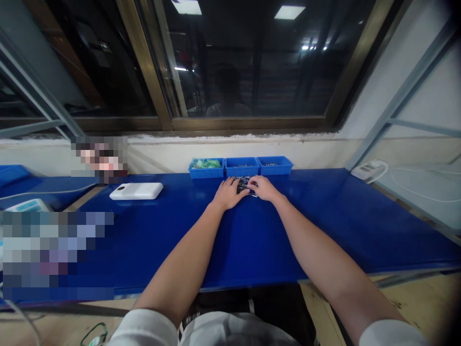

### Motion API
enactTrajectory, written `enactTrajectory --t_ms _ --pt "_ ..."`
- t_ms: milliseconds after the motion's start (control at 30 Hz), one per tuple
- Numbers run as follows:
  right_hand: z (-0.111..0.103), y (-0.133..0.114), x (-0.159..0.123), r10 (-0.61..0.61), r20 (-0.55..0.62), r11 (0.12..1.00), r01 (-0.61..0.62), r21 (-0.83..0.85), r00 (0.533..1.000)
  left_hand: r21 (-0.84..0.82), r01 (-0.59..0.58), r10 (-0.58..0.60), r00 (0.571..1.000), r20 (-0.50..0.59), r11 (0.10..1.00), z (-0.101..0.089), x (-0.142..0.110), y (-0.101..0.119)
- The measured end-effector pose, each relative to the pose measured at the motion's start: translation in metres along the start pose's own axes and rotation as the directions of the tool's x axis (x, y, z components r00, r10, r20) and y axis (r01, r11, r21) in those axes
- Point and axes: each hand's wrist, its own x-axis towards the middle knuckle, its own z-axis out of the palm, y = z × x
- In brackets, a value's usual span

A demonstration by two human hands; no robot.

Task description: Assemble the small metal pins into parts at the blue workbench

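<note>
A pile of small, thin metal pieces (pixel 244 183), like screws or pins, lies on the blue tabletop in front of the blue bins. My left hand (pixel 228 192) rests along the pile's left side, its fingers stretched out and the thumb pointing right. At the right side of the pile my right hand (pixel 263 187) has its fingers curled, with thumb and forefinger close together. Whatever is between those fingertips is too small to make out. Both hands partly cover the pile.
Three blue bins stand along the wall: a left bin (pixel 206 172) with green packets, a middle bin (pixel 242 171) and a right bin (pixel 275 170) with small metal pieces. A white device (pixel 137 191) lies left, a power strip (pixel 370 169) far right. Metal frames flank the table.
</note>
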Motion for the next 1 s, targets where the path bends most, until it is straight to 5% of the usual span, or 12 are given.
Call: enactTrajectory --t_ms 267,533,700,867,1000 --pt "-0.004 -0.017 -0.002 0.019 -0.005 0.993 -0.019 0.112 1.000 0.044 -0.133 0.139 0.973 -0.184 0.990 -0.010 0.003 0.003" --pt "-0.004 -0.019 -0.002 0.041 -0.046 0.998 -0.038 0.056 0.998 -0.034 -0.152 0.133 0.937 -0.324 0.988 -0.007 0.005 0.001" --pt "-0.002 -0.018 0.000 0.044 -0.090 0.987 -0.029 0.161 0.995 -0.043 -0.086 0.069 0.947 -0.313 0.995 -0.007 0.006 0.001" --pt "0.003 -0.018 0.003 0.144 -0.106 0.792 -0.051 0.608 0.984 -0.040 -0.040 0.028 0.959 -0.282 0.998 -0.009 0.005 0.002" --pt "0.002 -0.019 0.002 0.217 -0.053 0.667 -0.108 0.737 0.975 -0.053 -0.047 0.031 0.963 -0.269 0.998 -0.011 0.004 0.005"
